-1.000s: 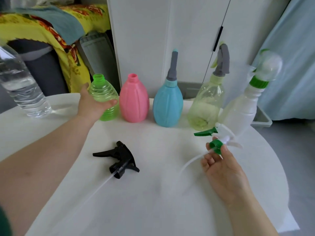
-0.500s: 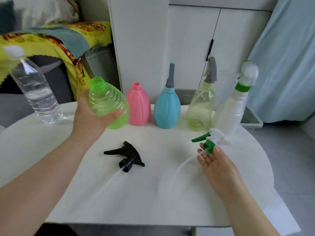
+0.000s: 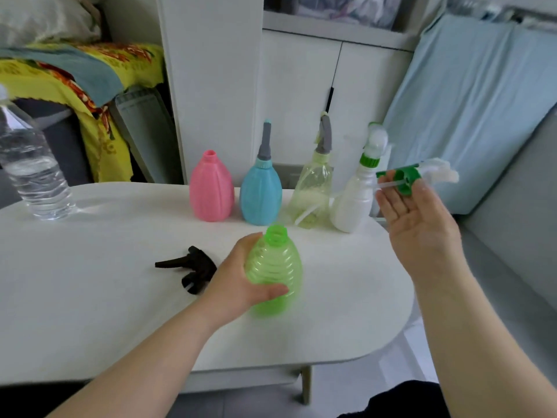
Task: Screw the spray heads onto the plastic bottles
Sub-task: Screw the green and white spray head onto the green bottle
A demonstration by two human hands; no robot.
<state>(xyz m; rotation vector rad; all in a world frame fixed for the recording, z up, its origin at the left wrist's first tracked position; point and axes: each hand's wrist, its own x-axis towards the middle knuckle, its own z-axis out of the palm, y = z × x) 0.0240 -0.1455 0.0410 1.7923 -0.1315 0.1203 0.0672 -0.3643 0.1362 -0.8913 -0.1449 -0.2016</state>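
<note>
My left hand [image 3: 238, 279] grips a ribbed green bottle [image 3: 275, 267] with an open neck, upright at the table's middle. Up at the right, my right hand [image 3: 419, 218] holds a green and white spray head [image 3: 416, 175] in its fingertips, its thin tube trailing left. A black spray head [image 3: 190, 268] lies on the table just left of my left hand. A pink bottle [image 3: 211, 188] with no head stands at the back. Beside it stand a blue bottle [image 3: 260, 188], a pale yellow-green bottle [image 3: 313, 188] and a white bottle [image 3: 358, 194], each with a head on.
A clear water bottle [image 3: 30, 167] stands at the white table's [image 3: 90, 282] far left. White cabinets [image 3: 301, 86] rise behind the bottle row. A light blue curtain [image 3: 470, 101] hangs at the right, and a yellow patterned cloth [image 3: 75, 76] lies at the back left.
My left hand brought the green bottle from the back left to the table's middle. My right hand lifted the green and white spray head off the table.
</note>
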